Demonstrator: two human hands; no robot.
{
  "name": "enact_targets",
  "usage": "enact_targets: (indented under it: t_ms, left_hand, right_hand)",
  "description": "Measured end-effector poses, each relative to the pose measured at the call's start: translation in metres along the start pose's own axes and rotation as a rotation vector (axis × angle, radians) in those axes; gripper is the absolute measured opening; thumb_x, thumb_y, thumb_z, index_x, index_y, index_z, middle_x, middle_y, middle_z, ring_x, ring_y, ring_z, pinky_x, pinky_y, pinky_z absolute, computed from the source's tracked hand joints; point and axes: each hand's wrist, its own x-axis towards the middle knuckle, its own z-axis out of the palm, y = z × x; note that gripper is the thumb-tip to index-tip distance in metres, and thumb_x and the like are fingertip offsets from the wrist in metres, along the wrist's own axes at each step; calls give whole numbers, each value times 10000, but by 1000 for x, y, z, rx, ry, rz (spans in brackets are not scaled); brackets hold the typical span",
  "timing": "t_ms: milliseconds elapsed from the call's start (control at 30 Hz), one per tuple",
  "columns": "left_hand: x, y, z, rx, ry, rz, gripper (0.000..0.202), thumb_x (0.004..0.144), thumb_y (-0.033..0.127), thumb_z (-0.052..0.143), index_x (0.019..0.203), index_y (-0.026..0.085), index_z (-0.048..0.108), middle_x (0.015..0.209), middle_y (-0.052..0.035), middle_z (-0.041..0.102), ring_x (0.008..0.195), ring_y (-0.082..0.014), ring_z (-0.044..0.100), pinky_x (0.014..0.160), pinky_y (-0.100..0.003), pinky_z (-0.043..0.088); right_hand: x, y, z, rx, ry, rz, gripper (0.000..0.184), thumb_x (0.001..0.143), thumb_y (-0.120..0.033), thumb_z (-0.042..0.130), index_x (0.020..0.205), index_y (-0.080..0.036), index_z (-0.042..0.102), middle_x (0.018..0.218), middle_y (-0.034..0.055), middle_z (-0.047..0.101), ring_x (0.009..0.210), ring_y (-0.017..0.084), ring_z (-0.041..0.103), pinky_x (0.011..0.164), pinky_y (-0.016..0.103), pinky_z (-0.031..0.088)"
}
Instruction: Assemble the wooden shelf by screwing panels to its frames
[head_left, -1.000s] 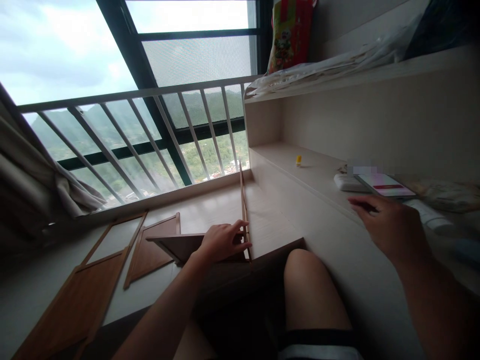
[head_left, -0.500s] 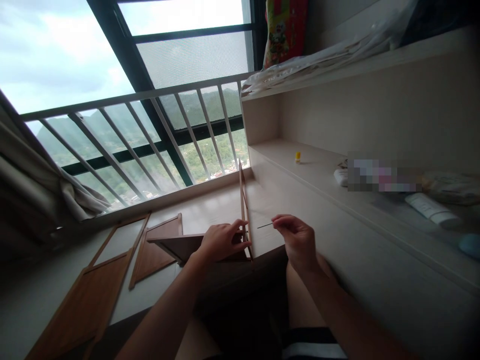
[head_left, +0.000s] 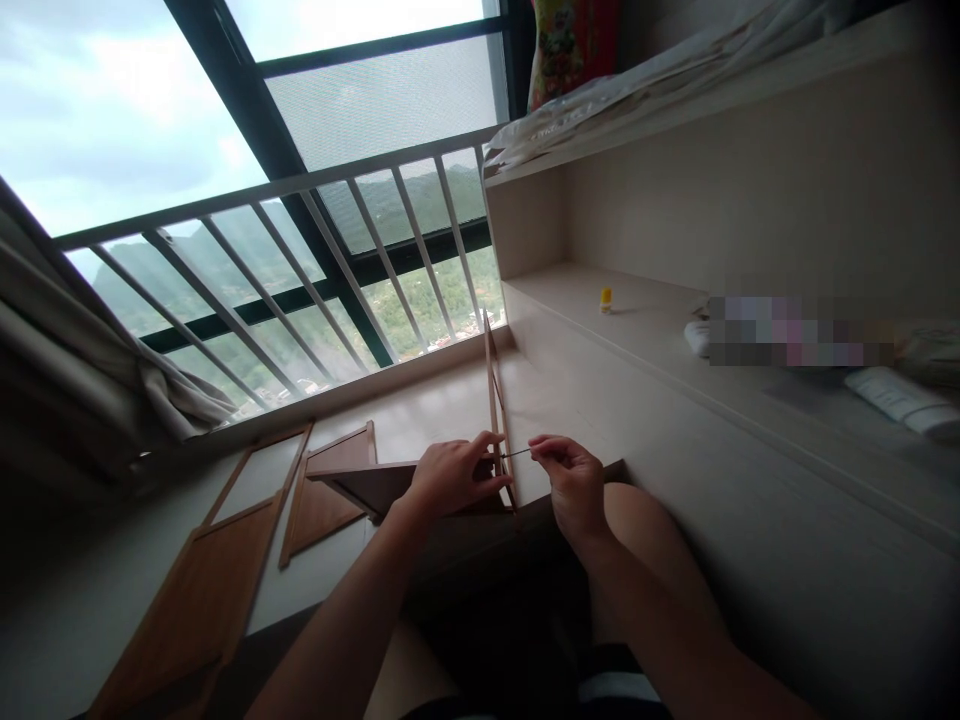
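Note:
My left hand (head_left: 454,478) grips the right end of a brown wooden panel (head_left: 375,482), its thumb and fingers on either side of the joint with a narrow upright wooden frame (head_left: 493,385). In my right hand (head_left: 576,488) a thin metal rod (head_left: 519,452) is pinched between thumb and fingertips. The rod points left, and its tip meets the joint between the fingers of my left hand. Whether the tip sits inside a hole is too small to tell.
A trapezoid wooden panel (head_left: 330,490) and a larger framed wooden piece (head_left: 187,580) lie on the pale ledge at left. A yellow-capped small bottle (head_left: 606,300) and a white tube (head_left: 900,400) are on the shelf at right. A railing (head_left: 292,185) and curtain (head_left: 90,340) border the window.
My right hand has moved left, bringing the rod's tip from a gap away up to the joint. My left hand keeps its hold on the panel. The view has shifted slightly.

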Motion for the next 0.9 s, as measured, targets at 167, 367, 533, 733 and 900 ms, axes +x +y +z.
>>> enact_targets:
  t_ms: [167, 367, 533, 733, 900]
  left_hand:
    - [0, -1, 1, 4, 3, -8, 591, 823, 684, 470, 1287, 318, 462, 951, -14, 721, 916, -247, 680, 721, -306, 460]
    - [1, -1, 1, -3, -7, -15, 588, 821, 678, 480, 1289, 321, 464, 939, -15, 723, 927, -247, 677, 727, -305, 459]
    - [1, 0, 1, 6, -8, -15, 594, 820, 683, 475, 1288, 318, 466, 948, -18, 721, 922, -246, 677, 727, -302, 456]
    - [1, 1, 1, 7, 0, -6, 578, 829, 673, 472, 1286, 319, 466, 962, -12, 722, 917, -242, 676, 720, -303, 456]
    - [1, 2, -1, 4, -9, -22, 586, 826, 662, 490, 1299, 317, 463, 962, -13, 721, 926, -238, 674, 739, -299, 460]
  right_hand:
    - [0, 3, 0, 32, 43, -7, 87, 715, -244, 747, 718, -192, 677, 891, 47, 708, 884, 198, 645, 857, 367, 495]
    - [-1, 2, 1, 44, 48, -17, 80, 719, -244, 739, 714, -196, 676, 882, 48, 704, 880, 198, 643, 867, 378, 491]
    - [-3, 2, 0, 48, 57, -13, 79, 710, -240, 741, 710, -195, 676, 879, 46, 704, 866, 194, 646, 859, 375, 494]
    - [-6, 2, -2, 55, 38, 3, 75, 721, -226, 739, 721, -193, 672, 880, 44, 702, 873, 188, 643, 855, 361, 490]
    - [-9, -2, -1, 64, 21, 14, 89, 710, -237, 745, 706, -195, 666, 873, 44, 703, 860, 192, 640, 822, 354, 499]
